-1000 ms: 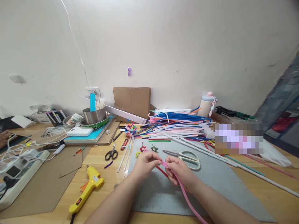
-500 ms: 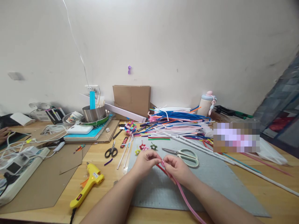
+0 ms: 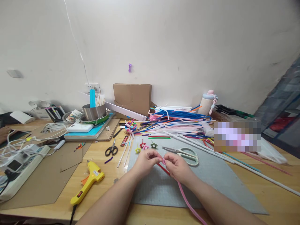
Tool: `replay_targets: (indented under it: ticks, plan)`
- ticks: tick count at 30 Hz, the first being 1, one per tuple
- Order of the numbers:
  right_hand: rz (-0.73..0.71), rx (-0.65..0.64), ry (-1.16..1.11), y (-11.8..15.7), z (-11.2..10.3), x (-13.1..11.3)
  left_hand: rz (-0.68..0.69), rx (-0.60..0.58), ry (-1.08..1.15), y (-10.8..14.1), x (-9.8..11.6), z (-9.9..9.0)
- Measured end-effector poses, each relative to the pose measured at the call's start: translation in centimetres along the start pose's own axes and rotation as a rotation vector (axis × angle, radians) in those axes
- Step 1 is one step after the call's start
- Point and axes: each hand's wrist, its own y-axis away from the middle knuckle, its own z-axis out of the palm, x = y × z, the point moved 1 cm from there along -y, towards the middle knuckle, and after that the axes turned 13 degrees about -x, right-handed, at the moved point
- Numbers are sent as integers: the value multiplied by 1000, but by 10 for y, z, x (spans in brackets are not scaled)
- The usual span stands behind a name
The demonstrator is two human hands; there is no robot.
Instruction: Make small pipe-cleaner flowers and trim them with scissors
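Over the grey mat, my left hand pinches the small bent end of a pink pipe cleaner. My right hand grips the same pipe cleaner close beside it, fingertips almost touching. The long pink length hangs from under my right hand toward the front edge. A red pipe cleaner lies below, between the hands. Just behind them are small flowers: red, dark green and yellow-green. Large pale-green-handled scissors lie behind my right hand.
A yellow glue gun, black scissors and a power strip are on the left. Behind the mat lies a pile of pipe cleaners, with a bottle beyond. Another person's hand shows at the far left edge.
My fingers have shifted slightly around the pink end, and my right hand has turned a little. More of the red pipe cleaner shows. The view has tilted slightly.
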Motion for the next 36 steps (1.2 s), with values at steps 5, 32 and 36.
replay_targets:
  ticks: [5, 32, 36]
  plan:
    - [25, -1, -80, 0, -1, -4, -2, 19, 30, -1, 1, 0]
    - [103, -167, -342, 3, -3, -13, 114, 105, 29, 4, 8, -9]
    - [76, -169, -331, 4, -4, -13, 98, 119, 91, 4, 12, -12]
